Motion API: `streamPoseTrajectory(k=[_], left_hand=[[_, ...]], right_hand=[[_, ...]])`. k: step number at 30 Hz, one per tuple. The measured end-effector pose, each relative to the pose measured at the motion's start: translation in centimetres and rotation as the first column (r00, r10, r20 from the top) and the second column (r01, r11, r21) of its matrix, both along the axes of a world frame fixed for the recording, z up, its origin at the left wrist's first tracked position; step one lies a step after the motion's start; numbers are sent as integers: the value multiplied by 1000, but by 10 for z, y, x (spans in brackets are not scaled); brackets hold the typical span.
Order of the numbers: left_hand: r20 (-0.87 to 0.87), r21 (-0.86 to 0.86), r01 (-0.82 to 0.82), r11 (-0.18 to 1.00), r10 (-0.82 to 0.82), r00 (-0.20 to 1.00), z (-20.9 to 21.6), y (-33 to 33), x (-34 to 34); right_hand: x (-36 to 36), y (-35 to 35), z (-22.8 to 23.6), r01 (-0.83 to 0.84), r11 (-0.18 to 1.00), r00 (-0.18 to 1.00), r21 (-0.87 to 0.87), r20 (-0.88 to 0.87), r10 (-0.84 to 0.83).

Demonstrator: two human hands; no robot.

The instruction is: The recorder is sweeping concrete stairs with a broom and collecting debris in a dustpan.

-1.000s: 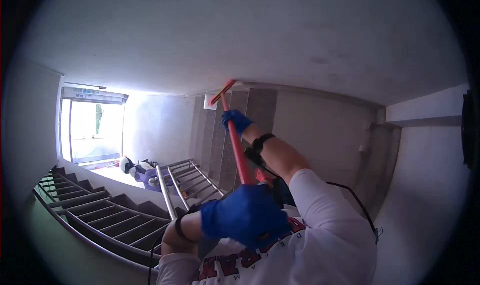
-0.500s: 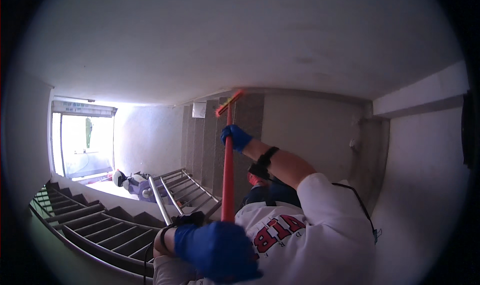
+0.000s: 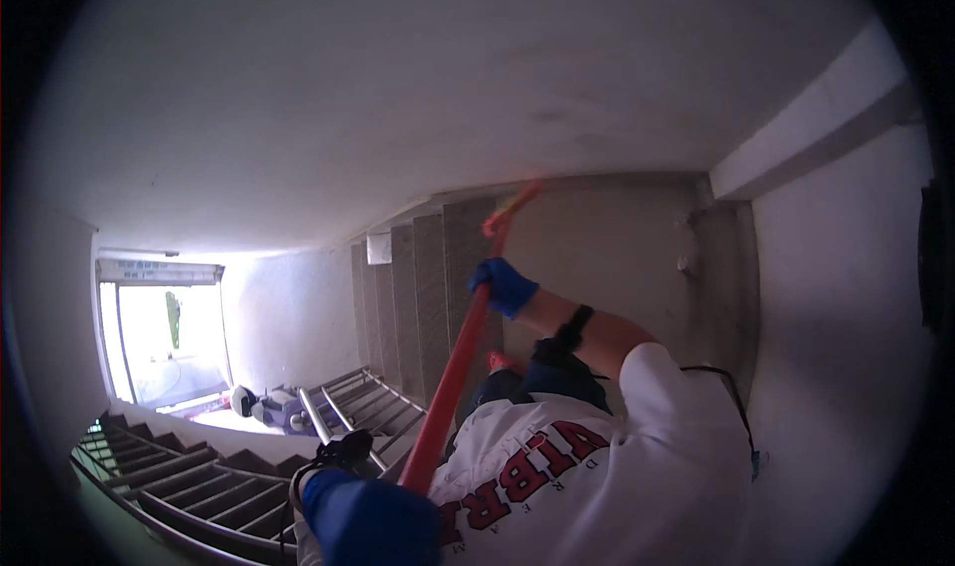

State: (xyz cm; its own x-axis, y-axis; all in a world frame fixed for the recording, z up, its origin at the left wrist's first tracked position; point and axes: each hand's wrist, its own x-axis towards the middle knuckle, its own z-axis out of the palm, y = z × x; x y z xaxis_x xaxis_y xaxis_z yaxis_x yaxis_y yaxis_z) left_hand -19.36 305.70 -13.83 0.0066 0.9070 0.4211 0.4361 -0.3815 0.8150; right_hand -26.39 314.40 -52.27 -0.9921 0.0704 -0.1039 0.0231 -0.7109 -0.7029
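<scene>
A broom with a long red handle (image 3: 450,395) slants from the lower left up to the middle of the view. Its red and yellow bristle head (image 3: 511,211), smeared by motion, is by the foot of the wall, where the stair edge meets the landing. My right hand (image 3: 507,286), in a blue glove, is wrapped round the handle a little below the head. Close to the camera, my left hand (image 3: 373,522), also blue-gloved and blurred, grips the handle's near end.
Grey steps (image 3: 428,287) run down to the left of the landing (image 3: 587,238). A white square object (image 3: 379,249) is on the stairs by the wall. Metal railings (image 3: 214,486) stand at lower left. A bright opening (image 3: 169,337) and a parked scooter (image 3: 274,407) lie below.
The broom head has moved to the right along the wall's foot, onto the landing side. My right hand has gone right with it, my left hand left and lower, so the handle now slants more.
</scene>
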Motion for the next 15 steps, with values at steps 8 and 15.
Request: streamPoseTrajectory(k=[8, 15], left_hand=[[-152, 97, -16, 995, 31, 988, -58, 37, 45], [8, 46, -52, 998, 51, 999, -63, -1, 88]], right_hand=[[15, 103, -56, -63, 612, 942, -789, 156, 298], [82, 91, -73, 112, 782, 963, -613, 260, 66]])
